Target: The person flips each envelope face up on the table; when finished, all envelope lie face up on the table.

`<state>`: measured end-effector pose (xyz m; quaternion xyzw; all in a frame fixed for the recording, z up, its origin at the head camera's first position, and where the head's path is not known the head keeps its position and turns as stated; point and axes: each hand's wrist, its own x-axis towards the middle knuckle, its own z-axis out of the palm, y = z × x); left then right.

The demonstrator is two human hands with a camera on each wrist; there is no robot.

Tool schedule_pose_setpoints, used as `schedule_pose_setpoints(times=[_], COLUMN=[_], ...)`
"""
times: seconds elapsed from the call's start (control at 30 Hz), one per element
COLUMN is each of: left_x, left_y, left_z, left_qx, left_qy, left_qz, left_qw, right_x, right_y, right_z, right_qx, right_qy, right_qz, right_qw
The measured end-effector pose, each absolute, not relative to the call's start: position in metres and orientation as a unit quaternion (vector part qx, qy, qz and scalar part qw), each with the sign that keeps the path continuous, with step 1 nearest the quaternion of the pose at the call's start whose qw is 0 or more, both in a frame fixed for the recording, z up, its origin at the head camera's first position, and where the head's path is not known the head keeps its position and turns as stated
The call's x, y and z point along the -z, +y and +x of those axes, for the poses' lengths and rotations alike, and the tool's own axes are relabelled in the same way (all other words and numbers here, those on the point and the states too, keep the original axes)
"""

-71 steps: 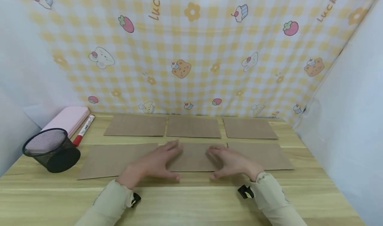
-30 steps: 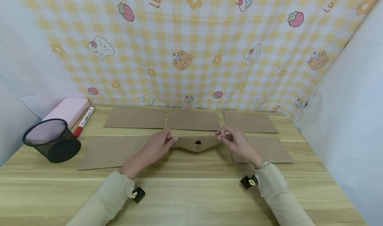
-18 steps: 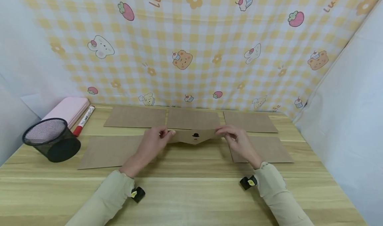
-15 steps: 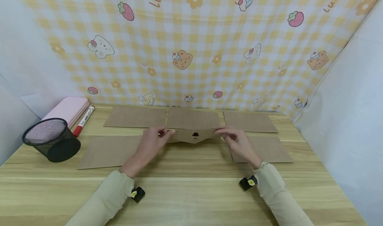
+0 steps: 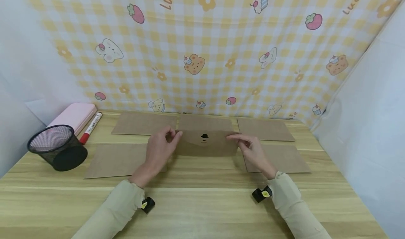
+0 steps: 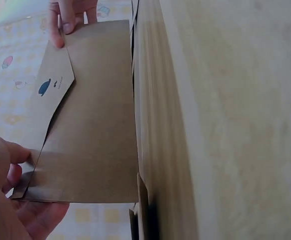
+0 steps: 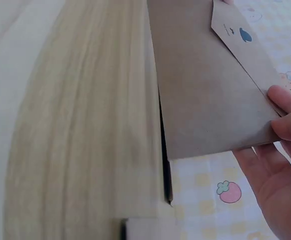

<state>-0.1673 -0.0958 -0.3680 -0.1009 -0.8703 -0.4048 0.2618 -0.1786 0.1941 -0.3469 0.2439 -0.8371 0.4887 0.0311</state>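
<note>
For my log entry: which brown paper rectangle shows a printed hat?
The envelope held between the left hand and right hand; the five other rectangles lie flat, their visible faces plain brown.

Head-view light: bright, even, diffuse
Left wall (image 5: 28, 56): bright, soft in detail
Tabletop (image 5: 196, 211): pale sheen at the near middle; soft, faint shadows beside both sleeves (image 5: 109, 211)
Envelope (image 5: 205, 150): raised face shaded, darker than the brown sheets (image 5: 124, 158) lying flat
Left wrist view: tabletop hazy, out of focus
Right wrist view: tabletop grain blurred, bent in a curve
Hat print (image 6: 44, 88): recognisable; lettering too small to read
</note>
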Motion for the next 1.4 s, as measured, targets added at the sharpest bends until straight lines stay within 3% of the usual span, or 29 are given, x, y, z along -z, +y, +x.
schedule_pose_setpoints(times=[0.37,0.83,1.4], left_x=[0.363,0.374,0.375], left_y=[-0.090,-0.091,-0.083], left_z=[-0.165,-0.166,-0.169], left_qx=[0.346,0.246,0.190], left_qy=[-0.924,-0.953,-0.970], left_qz=[-0.096,-0.166,-0.154], left_qw=[0.131,0.050,-0.001], right_x=[0.361,0.372,0.371], right_y=[0.208,0.206,0.207], right_z=[-0.193,-0.190,-0.185], right_qx=[-0.438,-0.220,-0.123], right_qy=[-0.854,-0.929,-0.950], right_qz=[0.279,0.297,0.282], right_qw=[0.045,-0.038,-0.050])
